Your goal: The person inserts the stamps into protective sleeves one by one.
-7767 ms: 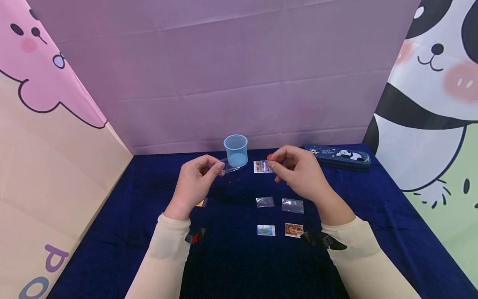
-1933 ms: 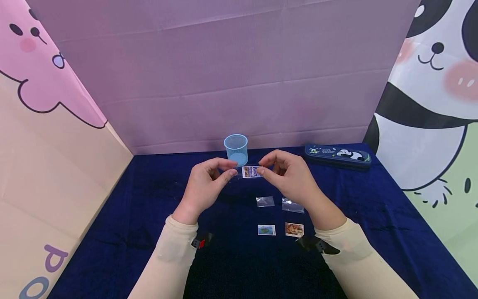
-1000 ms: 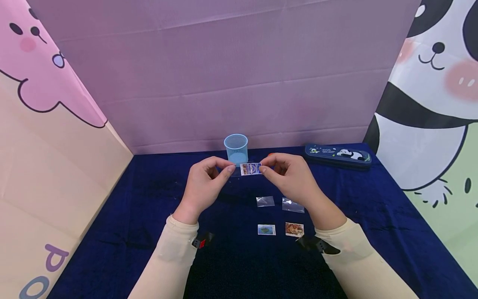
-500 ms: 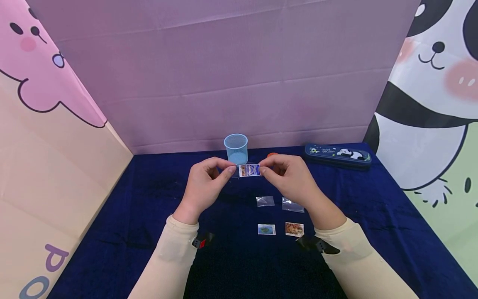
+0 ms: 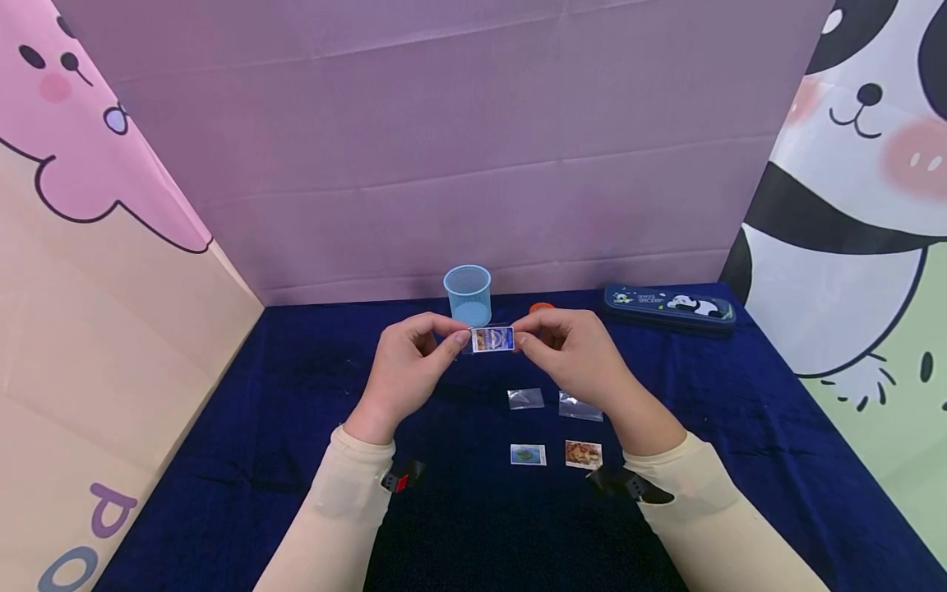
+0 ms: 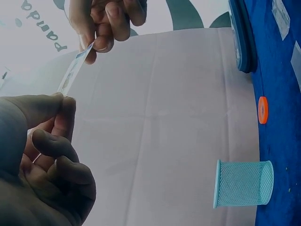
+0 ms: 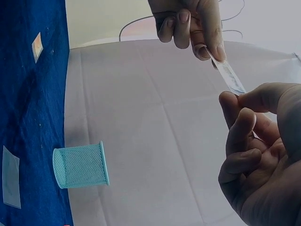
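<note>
In the head view my left hand (image 5: 403, 358) pinches the left end of a small clear plastic sleeve (image 5: 467, 349) between thumb and forefinger. A blue, white-edged stamp (image 5: 493, 339) lies along the sleeve, its left edge right by the left fingertips. My right hand (image 5: 580, 349) pinches the right end of the stamp. Both wrist views show the stamp held up in the air, slanting between the two hands. Two stamps, one blue-green (image 5: 528, 455) and one brown (image 5: 583, 454), lie on the cloth below two clear sleeves (image 5: 525, 399).
Behind the hands stands a light-blue mesh cup (image 5: 468, 296). An orange ring-shaped thing (image 6: 263, 110) and a dark blue panda pencil case (image 5: 669, 311) lie to its right. The right wrist view shows an orange stamp (image 7: 37, 47) and a clear sleeve (image 7: 11, 177) on the cloth.
Earlier the hands were apart, with sleeve and stamp separate. The left hand came right, the right hand came left, and over the last second the stamp has slid left along the sleeve.
</note>
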Demonstrator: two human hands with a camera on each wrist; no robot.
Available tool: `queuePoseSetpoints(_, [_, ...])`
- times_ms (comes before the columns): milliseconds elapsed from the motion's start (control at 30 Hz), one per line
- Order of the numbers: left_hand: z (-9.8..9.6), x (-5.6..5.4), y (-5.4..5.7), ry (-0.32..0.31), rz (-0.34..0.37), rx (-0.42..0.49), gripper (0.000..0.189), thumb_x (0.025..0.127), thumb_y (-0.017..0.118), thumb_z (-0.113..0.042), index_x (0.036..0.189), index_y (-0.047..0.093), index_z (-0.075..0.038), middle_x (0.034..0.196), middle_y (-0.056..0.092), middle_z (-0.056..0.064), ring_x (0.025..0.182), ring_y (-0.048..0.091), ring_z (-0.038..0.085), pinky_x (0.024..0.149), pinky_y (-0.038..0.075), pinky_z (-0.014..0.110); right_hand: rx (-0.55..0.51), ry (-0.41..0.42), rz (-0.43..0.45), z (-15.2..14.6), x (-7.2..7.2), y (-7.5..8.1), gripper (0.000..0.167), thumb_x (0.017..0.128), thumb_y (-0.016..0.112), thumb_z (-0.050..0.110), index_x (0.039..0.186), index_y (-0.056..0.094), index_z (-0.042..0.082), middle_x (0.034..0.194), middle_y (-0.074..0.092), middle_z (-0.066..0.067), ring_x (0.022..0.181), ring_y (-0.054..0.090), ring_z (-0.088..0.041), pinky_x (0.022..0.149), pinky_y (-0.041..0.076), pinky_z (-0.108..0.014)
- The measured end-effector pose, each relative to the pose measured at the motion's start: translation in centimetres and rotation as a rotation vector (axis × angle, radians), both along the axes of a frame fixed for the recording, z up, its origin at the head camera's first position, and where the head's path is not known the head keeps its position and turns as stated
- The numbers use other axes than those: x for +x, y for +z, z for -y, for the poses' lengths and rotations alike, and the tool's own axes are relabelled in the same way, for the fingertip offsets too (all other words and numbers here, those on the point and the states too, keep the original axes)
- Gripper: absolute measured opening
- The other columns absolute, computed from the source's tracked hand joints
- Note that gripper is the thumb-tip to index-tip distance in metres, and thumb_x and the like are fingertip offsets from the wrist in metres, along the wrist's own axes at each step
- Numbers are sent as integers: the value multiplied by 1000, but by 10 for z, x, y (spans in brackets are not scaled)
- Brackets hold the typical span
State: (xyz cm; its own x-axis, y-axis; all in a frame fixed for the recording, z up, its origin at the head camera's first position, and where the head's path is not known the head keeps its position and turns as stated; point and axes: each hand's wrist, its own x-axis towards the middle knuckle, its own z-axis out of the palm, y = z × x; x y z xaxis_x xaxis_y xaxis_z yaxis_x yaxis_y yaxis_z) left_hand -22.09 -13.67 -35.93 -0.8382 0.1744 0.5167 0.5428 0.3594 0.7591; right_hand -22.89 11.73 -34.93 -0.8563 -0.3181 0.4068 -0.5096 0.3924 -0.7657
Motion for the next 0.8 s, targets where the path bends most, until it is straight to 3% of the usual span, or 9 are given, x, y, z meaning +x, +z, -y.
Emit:
queuePoseSetpoints(200, [0,0,0,-5,-3,-1,11,100,75,-23,105,81,-15,77,59,0,56,44,21,49,35,30,8,24,1,1,1,0,12,101,71,11,109,80,11,78,66,-1,63,51,-22,55,42,-28])
queuePoseSetpoints(800, [-2,0,1,-14,9,-1,12,99,76,-24,106,81,-16,70,54,0,54,42,21,47,33,30,14,92,24,0,-1,0,11,103,68,9,104,78,11,85,69,-1,64,52,-20,57,44,-28])
